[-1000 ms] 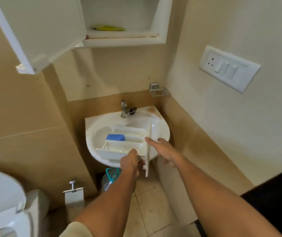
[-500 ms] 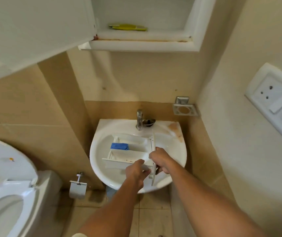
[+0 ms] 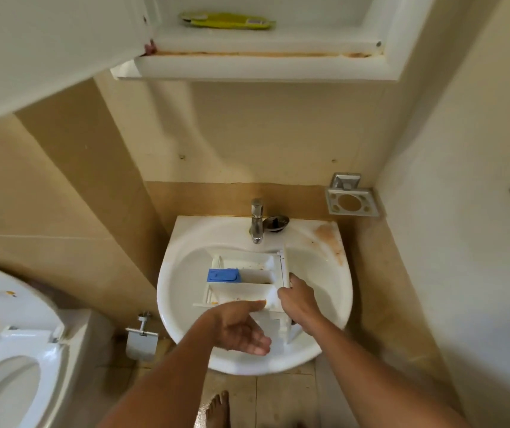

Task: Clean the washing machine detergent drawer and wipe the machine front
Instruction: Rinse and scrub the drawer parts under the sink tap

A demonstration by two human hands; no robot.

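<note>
The detergent drawer [image 3: 247,282] lies across the basin of the sink [image 3: 179,291], front panel at its 3 o'clock end, blue insert [image 3: 223,275] at 9 o'clock; the right hand [image 3: 298,299] grips the panel end, fingers curled round it; the left hand [image 3: 241,327], at 6 o'clock, is palm-up, fingers straight and close together, touching the near wall. Steady the drawer under the tap [image 3: 256,220] at 12 o'clock; rinse the stained compartments first. No writing is legible; the label on the yellow packet [image 3: 229,20] is blurred.

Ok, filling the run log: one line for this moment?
drawer: in sink | right hand: grips drawer front | left hand: open, at drawer's near edge
</note>
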